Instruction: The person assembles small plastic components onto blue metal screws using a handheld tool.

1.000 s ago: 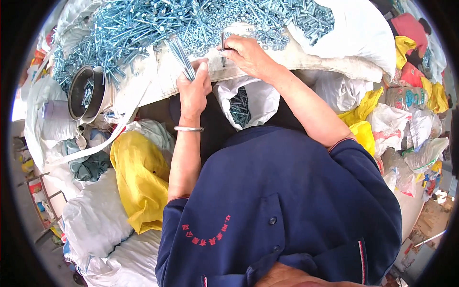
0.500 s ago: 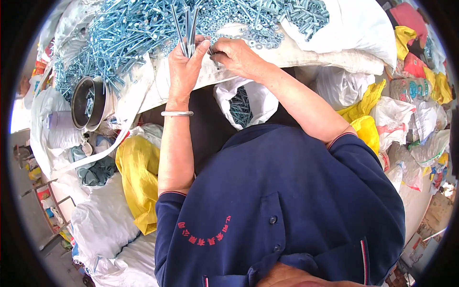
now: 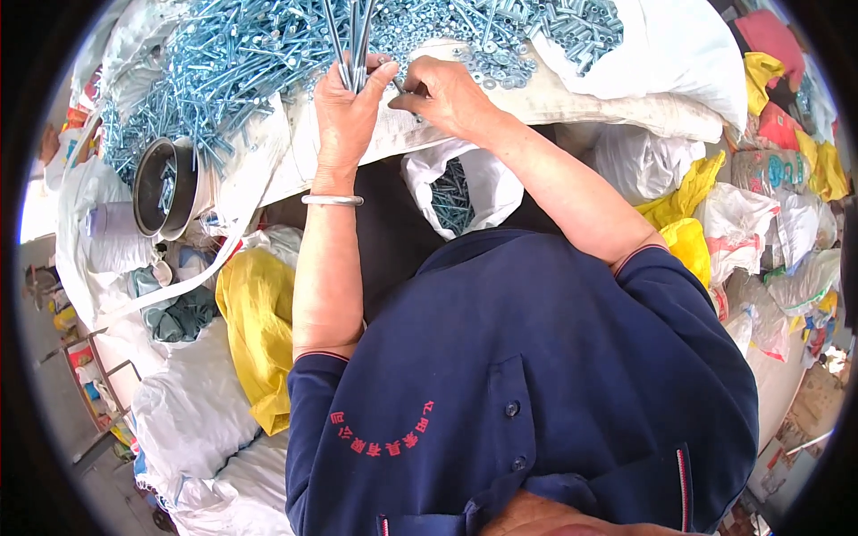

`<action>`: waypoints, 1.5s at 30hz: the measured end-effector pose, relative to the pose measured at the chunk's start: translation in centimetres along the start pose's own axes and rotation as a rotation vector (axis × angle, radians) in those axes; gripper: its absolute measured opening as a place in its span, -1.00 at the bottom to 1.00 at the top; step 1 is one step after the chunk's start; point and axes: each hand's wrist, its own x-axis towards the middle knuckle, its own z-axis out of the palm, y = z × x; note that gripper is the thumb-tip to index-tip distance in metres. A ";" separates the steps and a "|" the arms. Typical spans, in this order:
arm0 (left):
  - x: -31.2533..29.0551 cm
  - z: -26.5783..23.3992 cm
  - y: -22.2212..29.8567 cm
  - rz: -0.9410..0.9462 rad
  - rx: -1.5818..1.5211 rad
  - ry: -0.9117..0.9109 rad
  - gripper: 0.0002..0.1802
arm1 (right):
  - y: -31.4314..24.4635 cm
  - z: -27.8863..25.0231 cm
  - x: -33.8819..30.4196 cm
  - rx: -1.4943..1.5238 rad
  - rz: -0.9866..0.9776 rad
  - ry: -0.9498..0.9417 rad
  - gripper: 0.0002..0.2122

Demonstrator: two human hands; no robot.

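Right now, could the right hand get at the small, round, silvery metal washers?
Probably yes: the washers lie beside the right hand, with nothing visible in between, though its grip seems to hold a slim, dark metal piece.

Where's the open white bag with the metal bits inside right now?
In the head view, the open white bag is just above the picture's middle, below the person's right hand and directly above the navy-blue cloth shirt.

Bright light [image 3: 37, 213] glows at the left edge; below it, a metal frame [image 3: 79, 384] shows against grey floor [image 3: 52, 420].
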 end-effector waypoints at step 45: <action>-0.4 1.3 0.6 0.088 0.117 0.016 -0.70 | 1.1 1.7 -1.0 0.493 0.071 0.341 -0.41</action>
